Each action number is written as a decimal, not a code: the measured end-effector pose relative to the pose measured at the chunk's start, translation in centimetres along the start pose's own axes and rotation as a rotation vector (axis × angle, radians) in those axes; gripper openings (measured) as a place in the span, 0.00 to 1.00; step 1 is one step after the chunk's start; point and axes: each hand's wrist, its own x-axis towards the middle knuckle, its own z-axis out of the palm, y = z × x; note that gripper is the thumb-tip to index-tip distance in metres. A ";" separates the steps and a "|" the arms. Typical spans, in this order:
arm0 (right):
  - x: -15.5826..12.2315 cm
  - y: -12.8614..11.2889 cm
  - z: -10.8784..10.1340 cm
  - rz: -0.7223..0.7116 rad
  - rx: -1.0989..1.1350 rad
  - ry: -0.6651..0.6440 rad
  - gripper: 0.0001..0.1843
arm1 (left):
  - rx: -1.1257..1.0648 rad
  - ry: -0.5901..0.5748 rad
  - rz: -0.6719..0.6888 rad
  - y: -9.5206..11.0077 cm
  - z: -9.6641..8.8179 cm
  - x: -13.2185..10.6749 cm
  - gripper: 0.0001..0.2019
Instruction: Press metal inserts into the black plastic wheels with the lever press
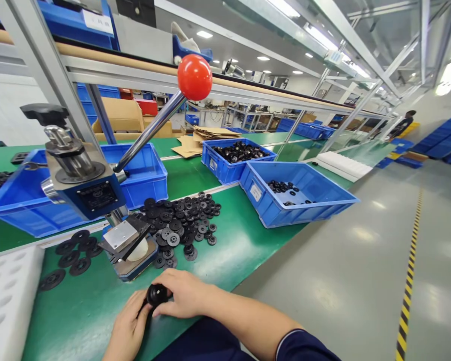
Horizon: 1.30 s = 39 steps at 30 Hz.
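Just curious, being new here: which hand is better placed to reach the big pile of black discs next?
Probably the right hand: it is nearer the pile of black discs, while the left hand sits farther back. Both are on the black part.

A white label [97, 21] on the blue upper-left bin [65, 20] carries Chinese characters, apparently starting 工具, the last unclear. Print on the press's [69, 196] black plate [100, 195] and the two open bins' white tags [255, 192] is too small to read.
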 end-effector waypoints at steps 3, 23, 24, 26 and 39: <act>0.1 0.0 0.4 0.009 -0.033 0.023 0.34 | -0.005 -0.006 -0.002 0.2 -0.1 0.1 0.17; 0.1 -0.5 1.6 0.045 -0.002 0.064 0.35 | -0.090 -0.004 -0.042 1.6 -0.6 0.8 0.20; 0.1 -0.5 1.6 0.053 0.001 0.061 0.34 | -0.096 -0.004 -0.042 1.6 -0.6 0.8 0.20; 0.1 -0.7 1.5 0.071 0.008 0.062 0.34 | -0.100 0.000 -0.042 1.6 -0.6 0.8 0.19; -0.1 -0.6 2.0 0.069 0.117 0.116 0.29 | -0.117 -0.054 -0.119 1.7 -0.5 0.4 0.13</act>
